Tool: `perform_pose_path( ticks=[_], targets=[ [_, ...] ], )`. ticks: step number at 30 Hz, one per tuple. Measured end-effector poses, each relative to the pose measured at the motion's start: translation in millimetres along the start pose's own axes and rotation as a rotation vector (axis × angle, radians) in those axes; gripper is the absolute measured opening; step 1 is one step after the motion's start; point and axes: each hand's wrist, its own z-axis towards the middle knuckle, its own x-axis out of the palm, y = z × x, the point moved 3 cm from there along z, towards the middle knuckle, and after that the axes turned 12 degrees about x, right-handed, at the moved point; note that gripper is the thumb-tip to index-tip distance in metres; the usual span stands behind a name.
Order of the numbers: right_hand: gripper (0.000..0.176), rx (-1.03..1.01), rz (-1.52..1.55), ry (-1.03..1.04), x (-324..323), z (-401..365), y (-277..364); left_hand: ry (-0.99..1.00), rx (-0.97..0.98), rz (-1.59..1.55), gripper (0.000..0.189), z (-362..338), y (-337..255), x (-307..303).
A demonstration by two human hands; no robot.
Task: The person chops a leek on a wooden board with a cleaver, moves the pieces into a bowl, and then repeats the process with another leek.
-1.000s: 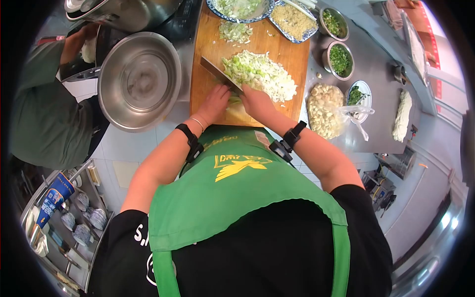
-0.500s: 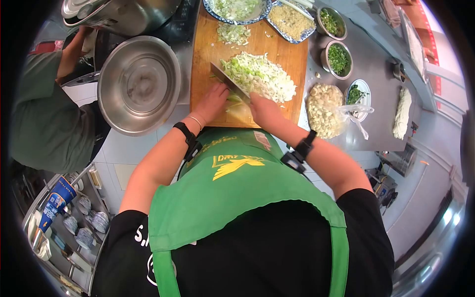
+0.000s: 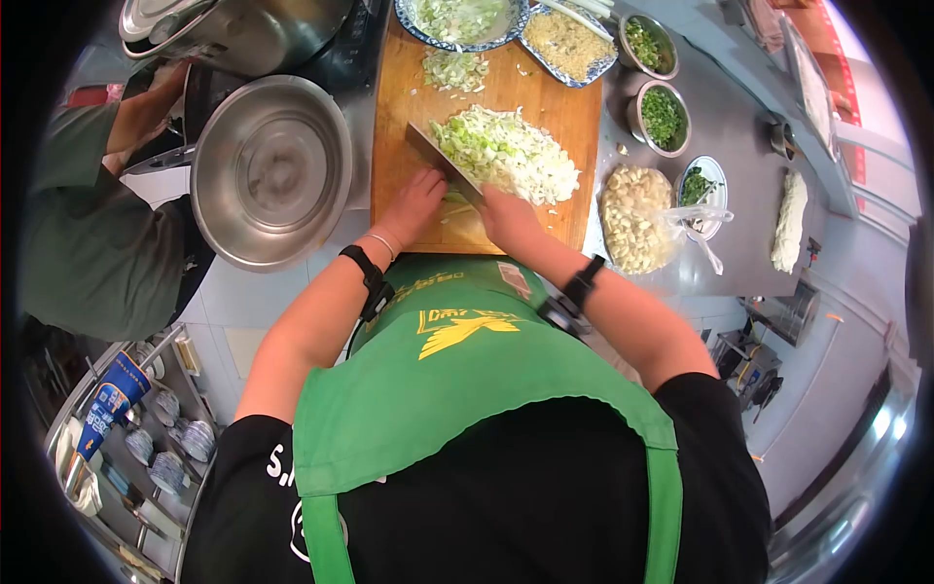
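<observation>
On a wooden cutting board (image 3: 399, 102), my right hand (image 3: 513, 222) is wrapped round the handle of a wide-bladed cleaver (image 3: 440, 161). The blade slants up and to the left, along the near side of a heap of chopped pale green and white vegetable (image 3: 511, 156). My left hand (image 3: 413, 202) lies on the near left of the board, fingers curled down close to the blade. Beneath and beside those fingers show uncut pale green stalks (image 3: 462, 212), partly hidden by the hand and cleaver. A smaller chopped pile (image 3: 455, 70) sits farther back.
Left of the board stands a wide steel basin (image 3: 282, 175), with a large pot (image 3: 263, 34) behind it. A co-worker's arm (image 3: 146, 107) reaches in there. Rightward are steel bowls of chopped greens (image 3: 663, 119), a bag of pale cubes (image 3: 637, 219) and a patterned dish (image 3: 569, 49).
My right hand and the cleaver have shifted slightly left. My left hand stays by the stalks. The co-worker's hand at the left has moved a little.
</observation>
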Motion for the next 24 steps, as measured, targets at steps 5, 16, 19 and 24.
perform_pose_path(
  ticks=[5,16,19,24],
  targets=[
    [0.019,-0.046,0.076,-0.095,-12.7,10.2,3.6,-0.007,-0.009,-0.008,0.025,2.1,-9.5,-9.8],
    [0.012,-0.044,0.001,-0.025,3.1,3.9,11.2,0.044,-0.018,-0.052,0.022,-6.6,0.6,-1.1],
    [0.011,-0.056,0.04,-0.061,-4.3,-0.4,9.5,0.019,0.018,-0.021,0.018,-3.6,-6.0,-5.5],
    [0.011,-0.101,-0.006,-0.032,-29.5,-19.6,11.4,0.013,0.042,0.029,0.023,-13.6,-2.6,-0.5]
  ],
)
